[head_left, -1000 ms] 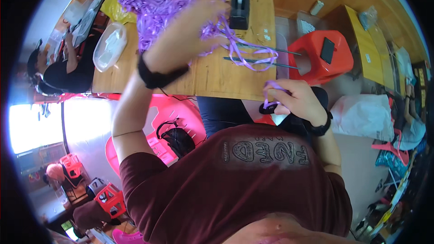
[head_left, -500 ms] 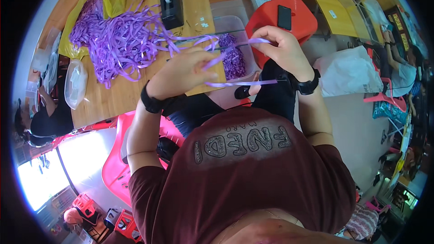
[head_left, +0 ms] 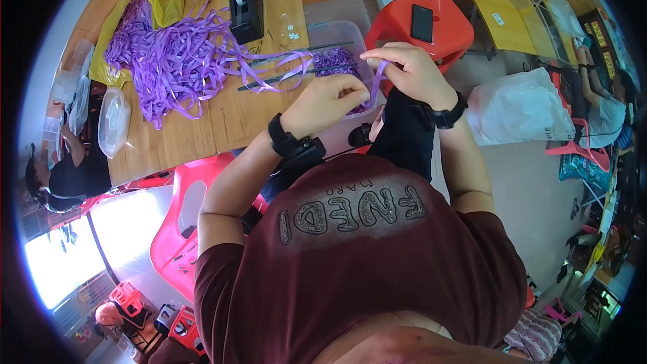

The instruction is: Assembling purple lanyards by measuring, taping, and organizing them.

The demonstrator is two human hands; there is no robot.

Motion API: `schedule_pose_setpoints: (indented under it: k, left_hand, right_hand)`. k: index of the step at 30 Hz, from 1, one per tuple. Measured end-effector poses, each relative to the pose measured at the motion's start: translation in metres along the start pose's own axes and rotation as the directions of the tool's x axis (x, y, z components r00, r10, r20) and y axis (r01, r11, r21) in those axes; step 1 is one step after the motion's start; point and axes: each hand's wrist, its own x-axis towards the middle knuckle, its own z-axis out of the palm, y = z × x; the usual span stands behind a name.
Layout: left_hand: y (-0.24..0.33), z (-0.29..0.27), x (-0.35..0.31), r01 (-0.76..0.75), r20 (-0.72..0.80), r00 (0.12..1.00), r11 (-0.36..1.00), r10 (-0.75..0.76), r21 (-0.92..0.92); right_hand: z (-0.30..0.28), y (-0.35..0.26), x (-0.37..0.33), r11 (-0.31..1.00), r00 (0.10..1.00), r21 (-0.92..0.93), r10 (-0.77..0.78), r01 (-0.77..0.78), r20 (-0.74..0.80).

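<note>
Now the right hand pinches ribbon, likely light, limp and slick, best gripped flat; whether the left hand grips, I can't tell.

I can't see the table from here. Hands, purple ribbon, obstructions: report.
Right hand pinching purple strip; left hand close beside it, grip unclear. Purple ribbon heap lying on table. Possible snag: thin dark rods jutting past table edge.
</note>
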Motion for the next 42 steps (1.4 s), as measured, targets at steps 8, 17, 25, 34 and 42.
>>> schedule_pose_setpoints:
  k: [8,17,25,34,42]
  left_hand:
    - [-0.015,0.007,-0.001,-0.083,-0.034,0.995,0.986,0.089,0.143]
    - [-0.013,-0.027,0.003,-0.017,-0.161,0.985,0.967,0.059,0.253]
    - [-0.058,-0.044,0.040,-0.224,-0.093,0.850,0.516,0.519,0.827]
    - [-0.071,-0.049,0.041,-0.088,-0.130,0.940,0.590,0.316,0.802]
    - [-0.069,-0.047,0.043,-0.006,-0.145,0.971,0.623,0.191,0.782]
  right_hand:
    - [0.033,0.081,0.029,0.983,0.997,-0.179,-0.054,0.044,-0.053]
    - [0.057,0.121,0.080,0.913,0.989,0.381,0.116,-0.144,0.096]
    - [0.118,0.134,0.076,0.836,0.937,0.441,0.228,-0.327,0.264]
    - [0.168,0.118,-0.005,0.405,0.910,0.830,0.320,-0.384,0.264]
    - [0.193,0.114,-0.063,-0.162,0.677,0.810,0.472,-0.563,0.565]
